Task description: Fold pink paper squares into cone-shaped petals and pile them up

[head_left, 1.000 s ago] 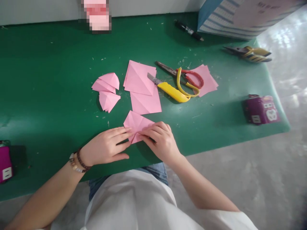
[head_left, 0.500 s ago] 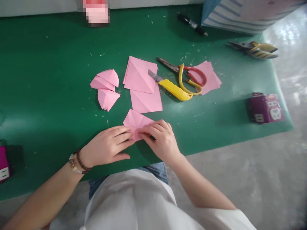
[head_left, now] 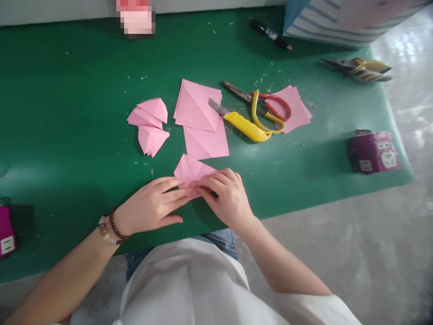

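Note:
A creased pink paper [head_left: 193, 169] lies near the table's front edge, partly under my fingers. My left hand [head_left: 154, 205] rests flat with its fingers spread, the tips on the paper's left part. My right hand [head_left: 226, 194] pinches the paper's lower right part between thumb and fingers. Beyond it lies a stack of creased pink squares [head_left: 199, 106], with the blade of a yellow-handled knife [head_left: 246, 127] over its right side. Folded pink pieces [head_left: 149, 113] sit to the left of the stack. Red-handled scissors [head_left: 270, 101] lie against the knife, partly over more pink paper [head_left: 296, 106].
On the green table [head_left: 84, 90] are a black pen [head_left: 270, 34], pliers with yellow handles [head_left: 358, 70] and a purple box [head_left: 375, 152] at the right. A striped box [head_left: 321, 22] stands at the back right. Another purple object [head_left: 6, 232] is at the left edge.
My left fingers have shifted very slightly on the paper. My right hand keeps its pinch in nearly the same place.

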Tool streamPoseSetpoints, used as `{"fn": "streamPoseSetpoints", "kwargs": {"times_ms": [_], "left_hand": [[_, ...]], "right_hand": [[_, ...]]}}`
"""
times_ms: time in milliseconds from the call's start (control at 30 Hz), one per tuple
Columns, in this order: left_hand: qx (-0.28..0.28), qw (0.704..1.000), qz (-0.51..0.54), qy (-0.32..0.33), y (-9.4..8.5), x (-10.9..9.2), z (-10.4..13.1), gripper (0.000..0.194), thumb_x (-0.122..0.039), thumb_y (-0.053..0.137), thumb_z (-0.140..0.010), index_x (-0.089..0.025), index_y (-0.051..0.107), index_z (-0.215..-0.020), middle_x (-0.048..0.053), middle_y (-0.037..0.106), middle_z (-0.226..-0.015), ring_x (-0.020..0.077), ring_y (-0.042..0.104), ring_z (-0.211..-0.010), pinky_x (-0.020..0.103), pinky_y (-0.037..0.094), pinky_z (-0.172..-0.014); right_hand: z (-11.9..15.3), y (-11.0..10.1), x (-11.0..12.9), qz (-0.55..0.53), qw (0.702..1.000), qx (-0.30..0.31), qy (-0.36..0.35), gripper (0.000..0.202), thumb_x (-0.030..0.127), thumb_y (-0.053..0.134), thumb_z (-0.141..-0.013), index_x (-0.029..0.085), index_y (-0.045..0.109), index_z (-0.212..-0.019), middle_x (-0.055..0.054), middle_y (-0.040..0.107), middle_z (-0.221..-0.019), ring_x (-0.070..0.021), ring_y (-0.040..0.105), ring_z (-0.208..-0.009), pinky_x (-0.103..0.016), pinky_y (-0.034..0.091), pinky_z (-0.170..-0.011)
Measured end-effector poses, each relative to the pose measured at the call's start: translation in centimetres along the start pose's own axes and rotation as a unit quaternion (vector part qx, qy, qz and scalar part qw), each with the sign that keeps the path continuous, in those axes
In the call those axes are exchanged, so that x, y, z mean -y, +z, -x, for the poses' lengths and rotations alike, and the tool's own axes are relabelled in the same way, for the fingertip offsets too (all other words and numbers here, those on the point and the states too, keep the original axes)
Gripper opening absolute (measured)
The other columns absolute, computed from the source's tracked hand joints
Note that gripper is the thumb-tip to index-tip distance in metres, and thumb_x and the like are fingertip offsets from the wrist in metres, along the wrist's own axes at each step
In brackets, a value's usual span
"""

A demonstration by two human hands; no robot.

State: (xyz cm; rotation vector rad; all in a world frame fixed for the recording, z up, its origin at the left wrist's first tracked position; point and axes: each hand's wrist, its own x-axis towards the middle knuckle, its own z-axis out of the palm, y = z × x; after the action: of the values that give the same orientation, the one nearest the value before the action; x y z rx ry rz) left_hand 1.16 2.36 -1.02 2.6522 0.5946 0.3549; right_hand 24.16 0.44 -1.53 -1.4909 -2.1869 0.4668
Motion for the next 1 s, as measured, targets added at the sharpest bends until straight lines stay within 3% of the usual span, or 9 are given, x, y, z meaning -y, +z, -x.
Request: {"fn": "streamPoseSetpoints", "kwargs": {"times_ms": [267,433,467,567,700,1000], "left_hand": [[-0.014,1.0,0.01,-0.01,0.2,0.3,0.0,0.043,-0.037,0.06,-0.093,-0.017,0.057,-0.131,0.004,0.066,-0.128,0.0268,0.053,-0.124,0.046,0.047,-0.104],[-0.033,0.999,0.019,-0.009,0.2,0.4,-0.1,0.04,-0.033,0.06,-0.093,-0.017,0.057,-0.13,0.003,0.066,-0.129,0.0246,0.053,-0.124,0.043,0.049,-0.103],[-0.038,0.999,0.02,-0.012,0.2,0.3,-0.1,0.038,-0.033,0.06,-0.093,-0.017,0.059,-0.128,0.003,0.067,-0.127,0.0246,0.054,-0.124,0.043,0.049,-0.102],[-0.038,0.999,0.019,-0.02,0.1,0.2,-0.2,0.032,-0.031,0.061,-0.093,-0.015,0.063,-0.12,0.005,0.069,-0.122,0.0249,0.055,-0.123,0.043,0.051,-0.1],[-0.031,0.999,0.015,-0.02,0.1,0.2,-0.2,0.029,-0.031,0.06,-0.094,-0.015,0.064,-0.117,0.006,0.068,-0.124,0.0251,0.054,-0.124,0.044,0.051,-0.101],[-0.032,0.999,0.029,-0.027,0.2,0.1,0.0,0.037,-0.027,0.059,-0.093,-0.018,0.058,-0.129,0.006,0.066,-0.128,0.0243,0.053,-0.126,0.045,0.051,-0.104]], "right_hand": [[-0.2,0.0,-0.3,0.0,1.0,-0.009,-0.004,0.008,0.027,0.065,-0.091,0.026,0.072,-0.09,0.0,0.072,-0.082,-0.0195,0.057,-0.082,-0.034,0.041,-0.073],[1.5,-1.5,1.0,-0.07,0.995,-0.061,-0.022,0.014,0.016,0.058,-0.09,0.022,0.064,-0.101,-0.005,0.074,-0.099,-0.0195,0.064,-0.088,-0.036,0.049,-0.08],[2.1,-1.7,1.6,-0.099,0.994,-0.05,-0.016,0.015,0.014,0.058,-0.089,0.022,0.062,-0.101,-0.005,0.074,-0.101,-0.0185,0.066,-0.086,-0.034,0.05,-0.077],[4.2,-1.5,3.5,-0.202,0.977,0.043,0.049,0.017,0.016,0.055,-0.089,0.023,0.054,-0.104,-0.006,0.072,-0.111,-0.0088,0.057,-0.055,-0.026,0.05,-0.057],[5.3,-0.6,4.8,-0.259,0.951,0.107,0.134,0.022,0.017,0.052,-0.088,0.024,0.046,-0.108,-0.007,0.071,-0.111,-0.0067,0.053,-0.048,-0.023,0.046,-0.048],[5.2,-1.3,3.8,-0.247,0.939,0.108,0.216,0.014,0.023,0.05,-0.088,0.026,0.04,-0.098,-0.01,0.068,-0.125,-0.008,0.048,-0.045,-0.025,0.045,-0.046]]}}
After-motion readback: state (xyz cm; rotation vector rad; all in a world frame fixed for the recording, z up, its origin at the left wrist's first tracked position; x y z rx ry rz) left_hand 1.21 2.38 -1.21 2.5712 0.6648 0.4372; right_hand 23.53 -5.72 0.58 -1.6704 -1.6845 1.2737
